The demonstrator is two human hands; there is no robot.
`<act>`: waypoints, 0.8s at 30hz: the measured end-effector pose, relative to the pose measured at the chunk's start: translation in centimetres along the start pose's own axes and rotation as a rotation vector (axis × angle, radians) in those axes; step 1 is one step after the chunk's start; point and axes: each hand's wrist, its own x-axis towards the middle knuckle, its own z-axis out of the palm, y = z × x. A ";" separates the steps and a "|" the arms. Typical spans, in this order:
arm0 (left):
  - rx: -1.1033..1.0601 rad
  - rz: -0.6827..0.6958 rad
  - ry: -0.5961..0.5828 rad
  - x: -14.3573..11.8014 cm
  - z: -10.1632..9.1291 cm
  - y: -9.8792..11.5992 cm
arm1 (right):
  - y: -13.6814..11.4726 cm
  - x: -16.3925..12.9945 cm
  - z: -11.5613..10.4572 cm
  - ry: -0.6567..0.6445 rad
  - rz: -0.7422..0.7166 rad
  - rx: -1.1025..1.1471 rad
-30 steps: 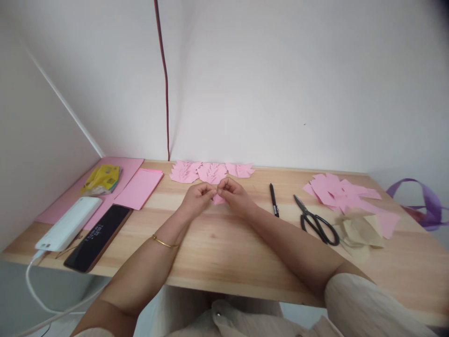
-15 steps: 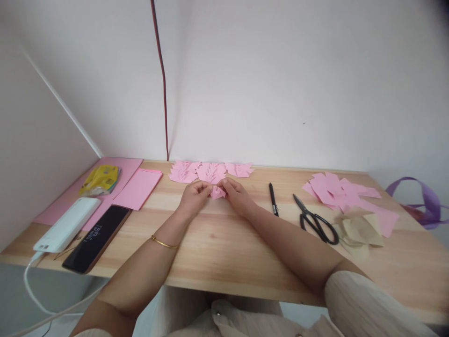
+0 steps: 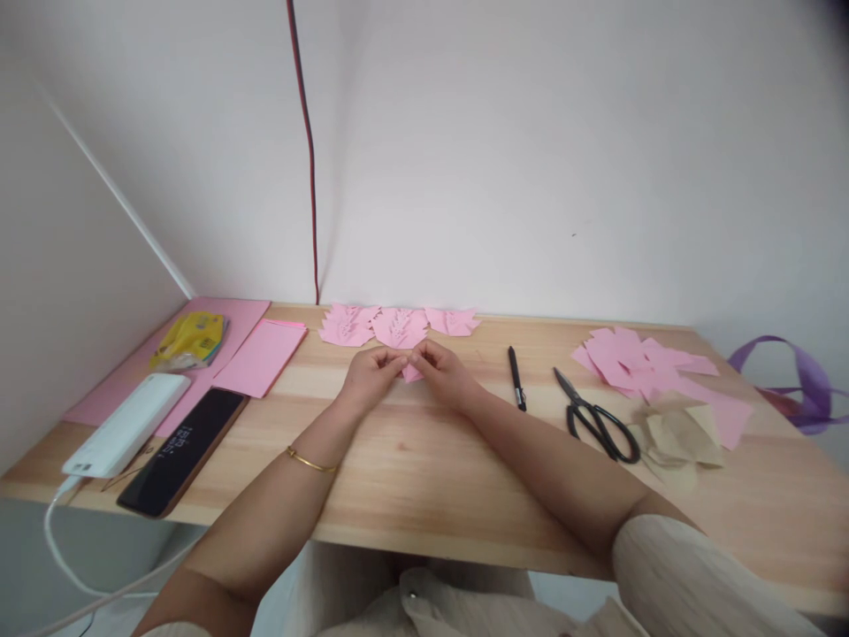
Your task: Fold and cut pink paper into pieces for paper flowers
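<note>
Between my two hands, above the middle of the wooden table, is a small folded piece of pink paper. My left hand pinches its left side with thumb and fingers. On its right side, my right hand grips it the same way, and the two thumbs nearly meet. The fingers cover most of the paper, so its full shape is hidden. Just behind the hands, along the wall, lie several folded pink paper pieces with pointed edges.
Right of my hands lie a black pen, black-handled scissors, pink paper scraps, crumpled brown paper and a purple ribbon. On the left are pink sheets, a yellow packet, a white power bank and a phone.
My hands have drawn closer together, with the thumbs nearer each other over the pink paper. Less of the paper shows now. The other things lie where they were.
</note>
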 end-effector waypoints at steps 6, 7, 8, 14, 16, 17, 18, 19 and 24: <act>-0.100 -0.021 -0.022 0.0 0.1 0.1 | 0.0 0.0 0.0 -0.008 -0.003 -0.006; -0.125 -0.022 -0.028 0.0 0.1 0.2 | -0.1 0.0 0.0 -0.011 0.001 -0.001; -0.156 -0.033 -0.033 -0.1 0.1 0.3 | -0.1 0.0 -0.1 -0.015 0.007 0.008; -0.419 -0.147 -0.039 0.0 0.3 0.5 | 0.1 0.3 -0.3 -0.008 0.027 0.063; -0.460 -0.172 -0.022 0.0 0.2 0.4 | 0.2 0.3 -0.3 -0.002 0.026 0.075; -0.456 -0.179 -0.023 0.1 0.2 0.4 | 0.3 0.3 -0.3 -0.001 0.026 0.078; -0.435 -0.180 -0.038 0.1 0.2 0.4 | 0.2 0.3 -0.3 0.001 0.025 0.076; -0.403 -0.175 -0.056 0.0 0.2 0.4 | 0.1 0.2 -0.2 0.004 0.023 0.067; -0.279 -0.114 -0.055 -0.1 0.3 0.2 | -0.9 -0.1 -0.3 0.031 0.015 0.020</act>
